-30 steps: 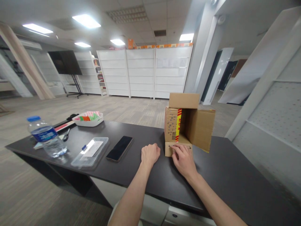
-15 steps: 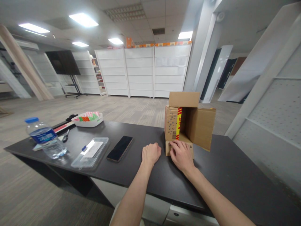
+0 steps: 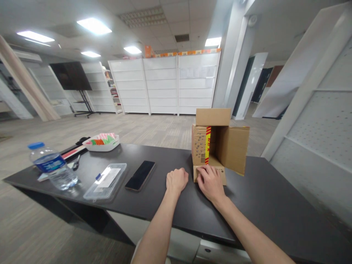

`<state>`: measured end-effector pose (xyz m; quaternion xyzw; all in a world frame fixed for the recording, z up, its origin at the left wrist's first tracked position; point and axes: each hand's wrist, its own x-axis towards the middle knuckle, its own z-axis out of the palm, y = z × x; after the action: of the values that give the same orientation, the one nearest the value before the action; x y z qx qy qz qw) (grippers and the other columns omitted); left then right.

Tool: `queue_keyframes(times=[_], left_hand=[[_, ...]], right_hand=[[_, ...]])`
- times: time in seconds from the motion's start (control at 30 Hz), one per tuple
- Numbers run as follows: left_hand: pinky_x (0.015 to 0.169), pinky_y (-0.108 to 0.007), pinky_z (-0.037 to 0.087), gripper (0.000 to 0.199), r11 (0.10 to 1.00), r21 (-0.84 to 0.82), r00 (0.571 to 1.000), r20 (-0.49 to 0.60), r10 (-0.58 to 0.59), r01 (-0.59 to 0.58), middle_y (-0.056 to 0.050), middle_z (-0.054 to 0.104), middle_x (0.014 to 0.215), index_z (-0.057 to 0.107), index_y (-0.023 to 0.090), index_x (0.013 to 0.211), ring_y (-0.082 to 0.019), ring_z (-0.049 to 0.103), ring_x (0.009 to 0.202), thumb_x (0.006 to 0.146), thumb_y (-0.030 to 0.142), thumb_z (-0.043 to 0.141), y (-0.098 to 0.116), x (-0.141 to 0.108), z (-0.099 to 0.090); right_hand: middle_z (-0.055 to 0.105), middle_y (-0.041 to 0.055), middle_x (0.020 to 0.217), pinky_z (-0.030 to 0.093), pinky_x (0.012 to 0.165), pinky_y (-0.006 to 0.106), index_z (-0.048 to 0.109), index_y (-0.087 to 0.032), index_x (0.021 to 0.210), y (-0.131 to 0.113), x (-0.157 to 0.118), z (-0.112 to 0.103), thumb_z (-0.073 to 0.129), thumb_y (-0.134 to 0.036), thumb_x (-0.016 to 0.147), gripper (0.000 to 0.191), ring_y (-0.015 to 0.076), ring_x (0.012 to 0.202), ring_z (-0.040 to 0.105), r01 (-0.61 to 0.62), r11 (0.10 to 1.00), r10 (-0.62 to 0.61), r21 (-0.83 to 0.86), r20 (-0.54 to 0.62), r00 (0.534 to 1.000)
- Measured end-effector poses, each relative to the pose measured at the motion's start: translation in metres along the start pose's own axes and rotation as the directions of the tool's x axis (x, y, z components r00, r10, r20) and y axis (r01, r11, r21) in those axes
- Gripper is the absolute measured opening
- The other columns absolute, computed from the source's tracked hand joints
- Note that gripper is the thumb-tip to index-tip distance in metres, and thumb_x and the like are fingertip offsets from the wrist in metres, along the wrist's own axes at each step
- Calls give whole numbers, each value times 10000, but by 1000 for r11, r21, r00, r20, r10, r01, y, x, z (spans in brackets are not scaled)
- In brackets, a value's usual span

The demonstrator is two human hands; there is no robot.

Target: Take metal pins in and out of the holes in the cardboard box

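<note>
An opened cardboard box (image 3: 200, 145) with red-and-yellow tape stands on its side on the dark desk, its opening facing me. One flap points up, another swings out to the right, and a lower flap lies toward me. Resting on that lower flap is my right hand (image 3: 211, 183), fingers bent and thumb apart from them; I see nothing held. To its left, my left hand (image 3: 176, 180) makes a fist on the desktop, apart from the box, with nothing visible in it. A black smartphone (image 3: 140, 176) lies left of this fist.
Further left are a clear plastic case (image 3: 106, 181), a water bottle (image 3: 53, 167) with a blue cap, and a white basket (image 3: 103, 147) of colourful packets. The dark desk (image 3: 264, 205) has drawers below its front edge. White shelving (image 3: 162, 86) stands across the room.
The view has shifted very slightly. Both hands and the box keep the same places relative to each other.
</note>
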<state>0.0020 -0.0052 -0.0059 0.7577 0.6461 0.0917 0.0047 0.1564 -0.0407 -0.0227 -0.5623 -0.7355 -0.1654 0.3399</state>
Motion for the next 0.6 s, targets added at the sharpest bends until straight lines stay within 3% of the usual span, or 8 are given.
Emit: queue_keyframes(times=[0.6], left_hand=[[761,-366,477,366,1000,-17,1000,15,-14,14,-142,697,882,677,170,924,-268,671,856,897,306,338,1,0,-3]], right_hand=[[600,89,1039,367,874,385,608,-196,1078,-5,-1,-3,470,-127,844,280,244,990,505,57,998,-58,17,53,997]])
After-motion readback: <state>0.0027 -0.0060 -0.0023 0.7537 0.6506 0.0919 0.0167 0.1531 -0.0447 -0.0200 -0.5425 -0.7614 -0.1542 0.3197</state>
